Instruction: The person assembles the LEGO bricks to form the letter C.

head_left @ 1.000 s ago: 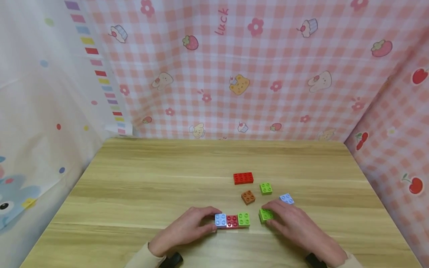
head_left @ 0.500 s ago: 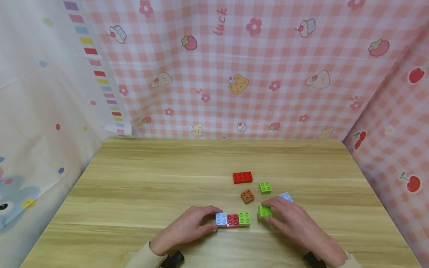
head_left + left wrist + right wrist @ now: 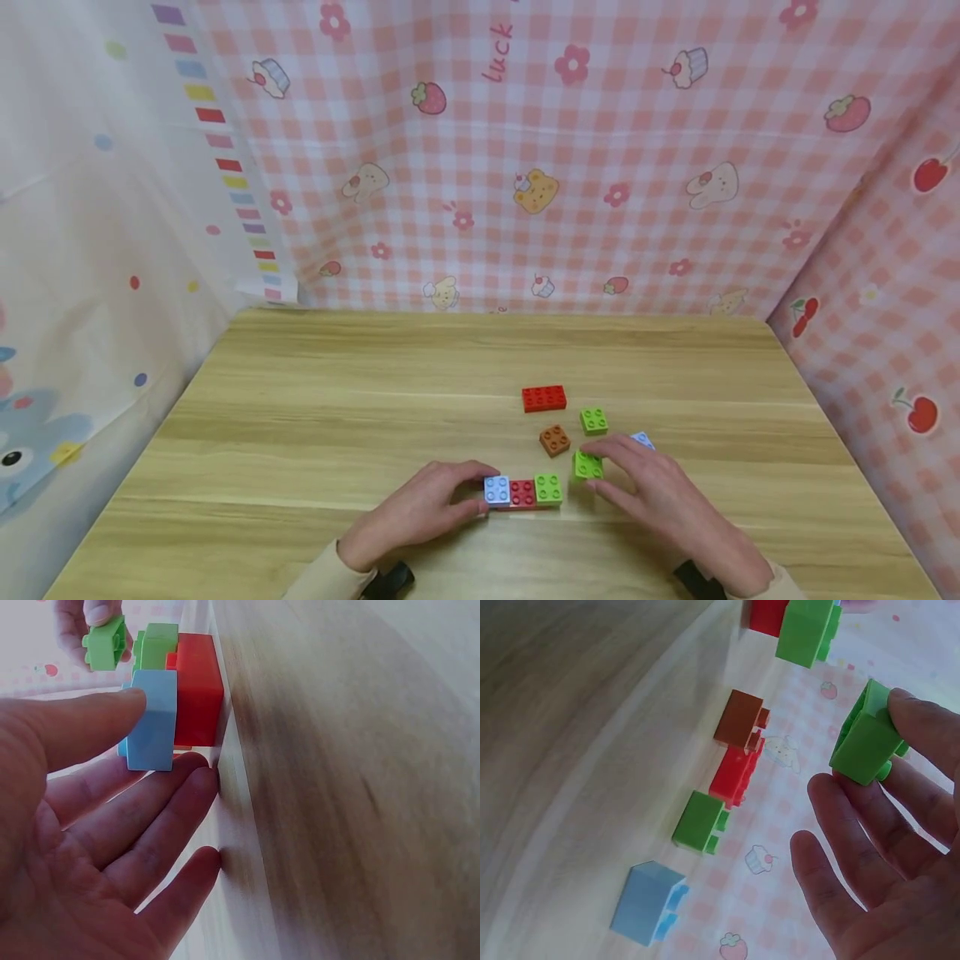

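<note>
My left hand (image 3: 427, 506) pinches a light blue square toy building brick (image 3: 496, 491) between thumb and fingers. That brick sits on the left end of a long red brick (image 3: 201, 690), and a green square brick (image 3: 548, 489) sits on its right end. Bare red studs show between them. With thumb and fingertips, my right hand (image 3: 652, 492) pinches another green brick (image 3: 871, 739). It is lifted off the table and tilted, its hollow underside partly visible in the right wrist view. It hangs to the right of the assembled bricks, apart from them.
Behind the hands lie a loose red brick (image 3: 544, 398), an orange-brown brick (image 3: 555, 440) and a third green brick (image 3: 593, 421). A second light blue brick (image 3: 646, 901) is partly hidden behind my right hand in the head view. Patterned cloth (image 3: 465, 167) borders the wooden table (image 3: 337, 367).
My right hand has raised the green brick off the table and shifted slightly left and away from me. The left hand stays on the light blue brick.
</note>
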`<state>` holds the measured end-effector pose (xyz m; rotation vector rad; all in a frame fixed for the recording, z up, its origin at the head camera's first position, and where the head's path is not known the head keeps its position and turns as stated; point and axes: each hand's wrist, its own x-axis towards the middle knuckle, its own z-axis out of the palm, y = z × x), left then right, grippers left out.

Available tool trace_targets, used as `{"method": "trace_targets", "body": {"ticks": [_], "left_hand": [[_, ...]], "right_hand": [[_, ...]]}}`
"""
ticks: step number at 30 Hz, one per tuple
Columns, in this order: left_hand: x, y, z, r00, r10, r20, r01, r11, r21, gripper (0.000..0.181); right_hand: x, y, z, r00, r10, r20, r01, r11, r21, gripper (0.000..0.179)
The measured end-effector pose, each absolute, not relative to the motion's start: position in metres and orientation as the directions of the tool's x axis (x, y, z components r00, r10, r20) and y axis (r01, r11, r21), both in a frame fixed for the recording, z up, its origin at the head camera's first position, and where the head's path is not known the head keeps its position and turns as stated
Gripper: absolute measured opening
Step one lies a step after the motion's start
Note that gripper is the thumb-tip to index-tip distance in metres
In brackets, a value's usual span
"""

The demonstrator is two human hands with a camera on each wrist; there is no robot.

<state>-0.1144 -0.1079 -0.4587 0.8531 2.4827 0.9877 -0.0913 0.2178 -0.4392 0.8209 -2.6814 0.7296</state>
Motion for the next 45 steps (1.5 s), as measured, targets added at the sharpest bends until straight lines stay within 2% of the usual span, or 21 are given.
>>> {"method": "trace_targets", "body": {"ticks": [26, 45], "left_hand": [[-0.116, -0.108, -0.459, -0.761, 0.642, -0.093, 0.410, 0.588, 0.697, 0.037], [-0.118, -0.106, -0.457, -0.747, 0.654, -0.118, 0.395, 0.580, 0.713, 0.038]], "right_hand": [[-0.095, 0.189, -0.425, -0.816, -0.484, 0.316, -0.578, 0.684, -0.446, 0.043], [-0.101, 0.170, -0.430, -0.709, -0.589, 0.389, -0.705, 0.565, -0.430, 0.039]]}}
